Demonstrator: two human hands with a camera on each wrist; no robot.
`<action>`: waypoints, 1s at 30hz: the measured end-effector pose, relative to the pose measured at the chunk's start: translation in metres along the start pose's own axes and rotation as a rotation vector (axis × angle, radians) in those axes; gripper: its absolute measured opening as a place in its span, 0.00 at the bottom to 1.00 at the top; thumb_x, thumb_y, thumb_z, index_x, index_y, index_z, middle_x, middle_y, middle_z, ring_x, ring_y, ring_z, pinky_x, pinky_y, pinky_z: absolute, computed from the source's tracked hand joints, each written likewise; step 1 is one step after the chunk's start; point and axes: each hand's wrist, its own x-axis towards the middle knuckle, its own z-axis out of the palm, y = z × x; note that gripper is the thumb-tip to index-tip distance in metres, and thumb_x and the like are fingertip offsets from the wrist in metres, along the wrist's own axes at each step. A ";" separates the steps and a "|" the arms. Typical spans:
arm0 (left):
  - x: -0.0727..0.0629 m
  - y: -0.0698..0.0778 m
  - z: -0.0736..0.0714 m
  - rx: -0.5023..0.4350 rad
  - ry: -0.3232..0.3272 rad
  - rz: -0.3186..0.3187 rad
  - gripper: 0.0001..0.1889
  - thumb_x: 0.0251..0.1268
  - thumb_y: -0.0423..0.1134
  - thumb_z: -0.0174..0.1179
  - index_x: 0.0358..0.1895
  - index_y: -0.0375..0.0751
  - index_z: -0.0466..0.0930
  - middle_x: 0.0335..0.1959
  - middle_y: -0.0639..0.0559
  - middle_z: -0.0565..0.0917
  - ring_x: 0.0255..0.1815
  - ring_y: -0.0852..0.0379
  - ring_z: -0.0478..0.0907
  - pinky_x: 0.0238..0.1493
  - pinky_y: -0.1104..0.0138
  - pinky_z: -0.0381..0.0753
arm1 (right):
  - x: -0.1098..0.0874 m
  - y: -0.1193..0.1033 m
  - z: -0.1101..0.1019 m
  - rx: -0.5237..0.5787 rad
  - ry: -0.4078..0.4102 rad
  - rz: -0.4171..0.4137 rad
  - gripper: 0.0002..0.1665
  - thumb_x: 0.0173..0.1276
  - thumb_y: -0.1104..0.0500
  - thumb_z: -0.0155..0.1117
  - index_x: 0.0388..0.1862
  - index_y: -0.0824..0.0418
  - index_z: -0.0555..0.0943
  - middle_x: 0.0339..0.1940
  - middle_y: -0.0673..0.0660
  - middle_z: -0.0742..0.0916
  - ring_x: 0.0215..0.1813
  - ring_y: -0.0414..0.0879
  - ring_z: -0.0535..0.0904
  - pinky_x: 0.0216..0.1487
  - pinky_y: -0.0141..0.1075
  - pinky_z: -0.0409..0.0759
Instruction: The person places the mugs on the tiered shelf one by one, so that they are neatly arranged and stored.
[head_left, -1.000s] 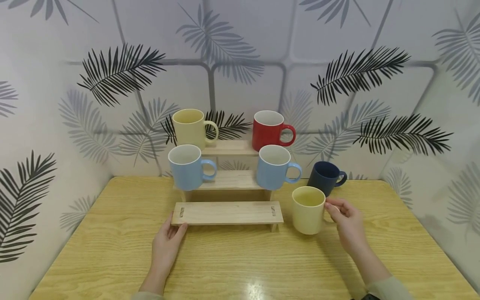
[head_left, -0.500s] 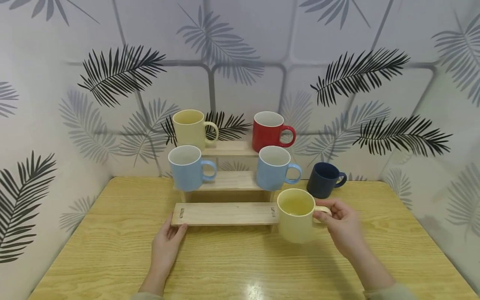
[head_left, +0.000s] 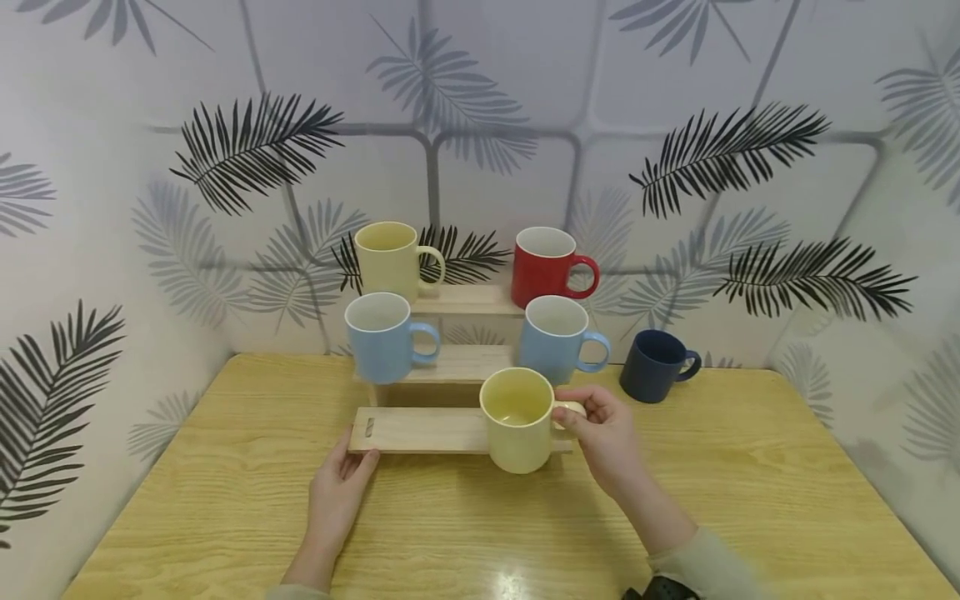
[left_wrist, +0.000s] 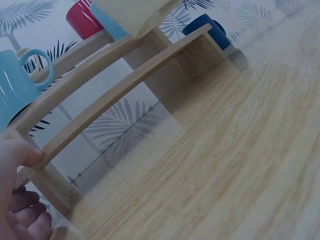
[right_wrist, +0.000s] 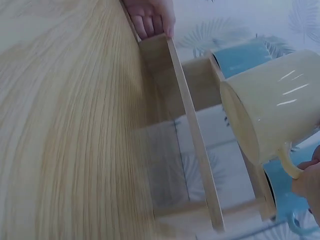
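My right hand (head_left: pixel 603 437) pinches the handle of a pale yellow mug (head_left: pixel 517 437), held upright in front of the right part of the wooden shelf's lowest tier. In the right wrist view, the mug (right_wrist: pixel 277 102) is apart from the lowest board (right_wrist: pixel 192 120). My left hand (head_left: pixel 337 487) grips the left end of the three-tier wooden shelf (head_left: pixel 427 429); its thumb (left_wrist: pixel 25 152) lies at the board's edge, with fingers curled below. Two light blue mugs (head_left: pixel 380 342) stand on the middle tier. Another yellow mug (head_left: pixel 387 267) and a red mug (head_left: pixel 542 271) occupy the top tier.
A dark blue mug (head_left: pixel 652 371) stands on the wood-grain table (head_left: pixel 450 533), right of the shelf. Behind rises a wall (head_left: pixel 480 167) with a leaf pattern. A dark band (head_left: pixel 660 588) circles the right wrist.
The right hand has carried the yellow mug leftward, from beside the shelf to in front of its lowest tier. My left hand keeps its grip. The head view has shifted slightly.
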 end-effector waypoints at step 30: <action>0.007 -0.008 -0.019 0.094 -0.069 0.108 0.27 0.71 0.34 0.53 0.72 0.35 0.59 0.63 0.39 0.73 0.62 0.49 0.71 0.61 0.68 0.72 | 0.034 0.082 0.133 0.122 -0.003 0.025 0.20 0.53 0.64 0.75 0.38 0.76 0.78 0.38 0.52 0.87 0.40 0.43 0.81 0.41 0.27 0.79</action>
